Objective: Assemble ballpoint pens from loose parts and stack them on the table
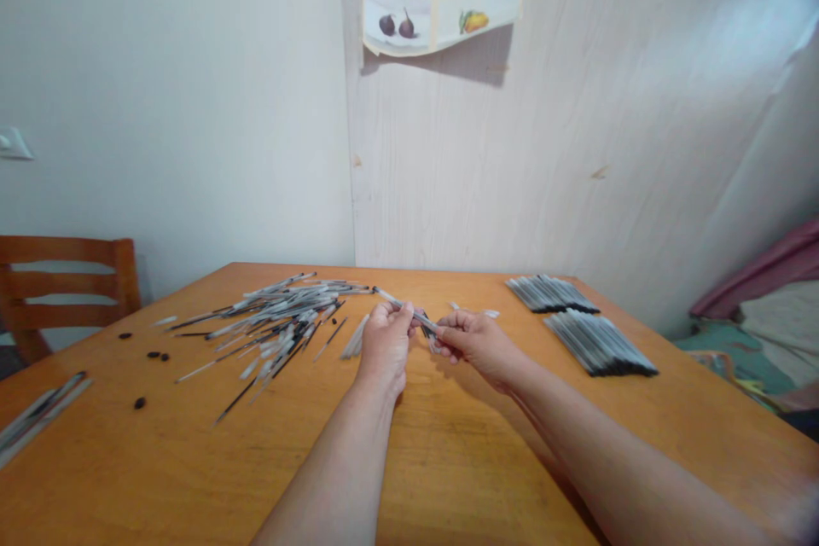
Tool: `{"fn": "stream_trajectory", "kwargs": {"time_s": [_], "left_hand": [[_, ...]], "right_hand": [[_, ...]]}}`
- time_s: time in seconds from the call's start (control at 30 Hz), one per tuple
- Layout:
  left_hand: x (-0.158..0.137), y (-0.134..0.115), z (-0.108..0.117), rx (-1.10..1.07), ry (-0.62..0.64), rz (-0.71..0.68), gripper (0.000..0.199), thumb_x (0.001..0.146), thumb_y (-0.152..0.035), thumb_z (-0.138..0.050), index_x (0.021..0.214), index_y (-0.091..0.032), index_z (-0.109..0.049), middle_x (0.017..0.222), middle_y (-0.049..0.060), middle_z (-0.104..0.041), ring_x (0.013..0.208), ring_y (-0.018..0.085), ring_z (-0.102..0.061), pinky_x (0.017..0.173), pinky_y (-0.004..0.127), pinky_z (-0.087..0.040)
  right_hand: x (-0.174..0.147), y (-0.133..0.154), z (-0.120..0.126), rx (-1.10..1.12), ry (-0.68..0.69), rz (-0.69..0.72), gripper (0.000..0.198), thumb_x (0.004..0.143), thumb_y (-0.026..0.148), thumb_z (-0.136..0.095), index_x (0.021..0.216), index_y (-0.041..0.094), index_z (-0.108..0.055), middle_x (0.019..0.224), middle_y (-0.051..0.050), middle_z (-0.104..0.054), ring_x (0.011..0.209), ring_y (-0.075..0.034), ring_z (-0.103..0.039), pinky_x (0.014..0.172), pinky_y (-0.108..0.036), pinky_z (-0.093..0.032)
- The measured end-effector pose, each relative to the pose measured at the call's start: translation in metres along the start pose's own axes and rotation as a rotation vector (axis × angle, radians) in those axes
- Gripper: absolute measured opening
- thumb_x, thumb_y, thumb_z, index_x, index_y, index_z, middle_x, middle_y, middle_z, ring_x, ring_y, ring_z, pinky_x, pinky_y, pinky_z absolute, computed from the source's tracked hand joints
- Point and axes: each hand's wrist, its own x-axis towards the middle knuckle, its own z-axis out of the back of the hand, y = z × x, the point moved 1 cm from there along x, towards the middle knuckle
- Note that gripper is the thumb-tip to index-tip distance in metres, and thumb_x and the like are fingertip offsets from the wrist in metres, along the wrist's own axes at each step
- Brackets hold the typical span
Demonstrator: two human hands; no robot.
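Note:
Both my hands meet over the middle of the table [448, 461]. My left hand [384, 345] is closed around a slim pen [387, 297] with a clear barrel and a black end, which points to the far left. At the pen's nearer end, the fingers of my right hand [477, 341] are pinched together on it. My fingers hide part of the pen. Just beside my left hand lie a few pale, clear tubes [356, 337]. Below the fingertips are dark, thin pieces, too blurred to name.
A loose heap of pens, refills and caps [281, 316] spreads on the left. Two neat rows of pens [551, 293] [600, 343] lie at the right. Black bits [140, 403] and a small bundle [42, 414] are at left. A chair [67, 290] stands beyond.

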Motion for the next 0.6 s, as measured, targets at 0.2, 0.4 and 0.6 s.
{"fn": "stream_trajectory", "kwargs": {"time_s": [0.2, 0.4, 0.6], "left_hand": [[-0.001, 0.003, -0.0017, -0.012, -0.007, -0.02, 0.038, 0.067, -0.046, -0.074, 0.084, -0.016, -0.058, 0.076, 0.003, -0.067, 0.069, 0.013, -0.061, 0.065, 0.025, -0.042], [-0.002, 0.0024, -0.0024, 0.007, 0.008, -0.037, 0.033, 0.07, -0.043, -0.071, 0.083, -0.016, -0.058, 0.078, 0.004, -0.068, 0.068, 0.012, -0.06, 0.065, 0.024, -0.042], [-0.0017, 0.0025, -0.002, -0.028, 0.015, -0.035, 0.034, 0.069, -0.043, -0.073, 0.082, -0.016, -0.057, 0.077, 0.004, -0.067, 0.066, 0.011, -0.058, 0.064, 0.024, -0.042]], "right_hand": [[0.0, -0.0008, 0.0006, -0.044, -0.027, 0.019, 0.018, 0.076, 0.034, -0.064, 0.074, 0.017, -0.059, 0.063, 0.001, -0.061, 0.052, -0.009, -0.05, 0.05, -0.022, -0.037], [0.0009, -0.0015, 0.0005, -0.104, -0.027, 0.047, 0.015, 0.078, 0.03, -0.061, 0.071, 0.018, -0.057, 0.059, 0.001, -0.059, 0.048, -0.008, -0.047, 0.047, -0.022, -0.035], [-0.0004, 0.0007, -0.0009, -0.084, -0.039, 0.047, 0.017, 0.078, 0.032, -0.062, 0.072, 0.018, -0.057, 0.062, 0.0, -0.061, 0.05, -0.009, -0.049, 0.049, -0.023, -0.039]]}}
